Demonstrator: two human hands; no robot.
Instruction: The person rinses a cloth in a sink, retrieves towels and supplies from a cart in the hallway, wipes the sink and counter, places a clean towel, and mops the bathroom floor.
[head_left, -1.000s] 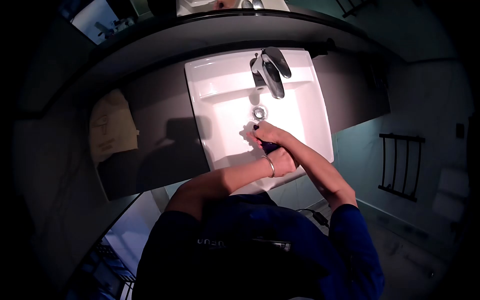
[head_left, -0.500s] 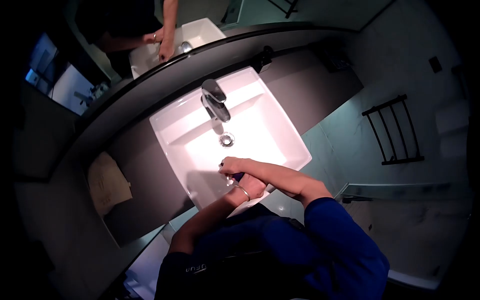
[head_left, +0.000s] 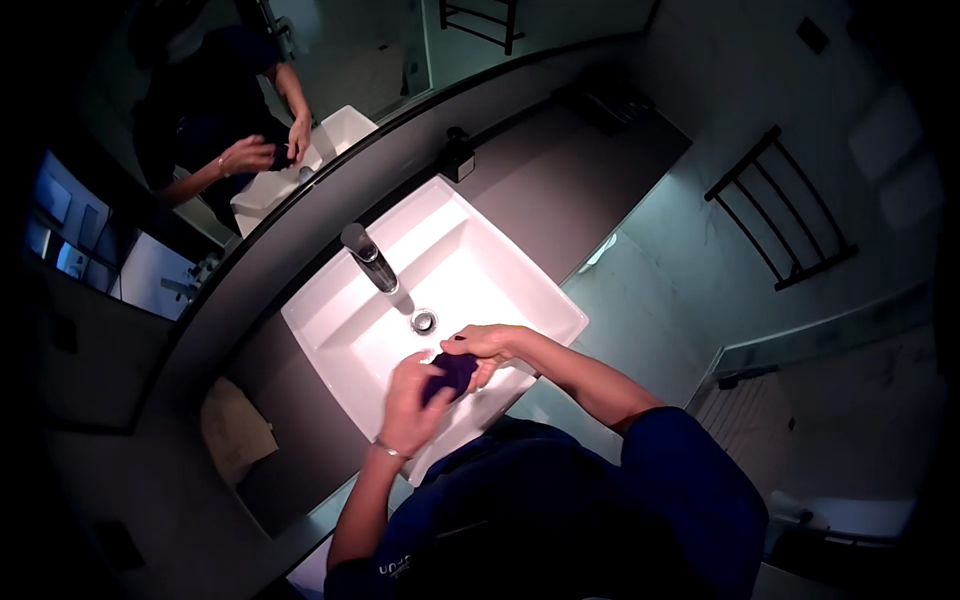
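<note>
A dark purple piece of cloth (head_left: 452, 378) is bunched between my two hands above the front part of the white sink basin (head_left: 545, 317). My right hand (head_left: 487, 347) grips its right side, fingers curled round it. On the left side, my left hand (head_left: 408, 402) has its thumb over the cloth and looks slightly blurred; a bracelet (head_left: 391, 452) circles that wrist. Beyond the hands are the round drain (head_left: 424, 321) and the dark faucet (head_left: 370, 260). I cannot make out the cloth's exact kind.
The basin stands on a dark counter (head_left: 590, 175). A dark bottle (head_left: 457, 157) is behind it, and a brown paper bag (head_left: 236, 430) lies at the left. A long mirror (head_left: 350, 60) runs along the back. On the right wall hangs a black towel rack (head_left: 780, 215).
The hands have moved from crossed wrists to side by side, the left swinging out leftward. Much more of the purple cloth shows now. The camera view has shifted and turned.
</note>
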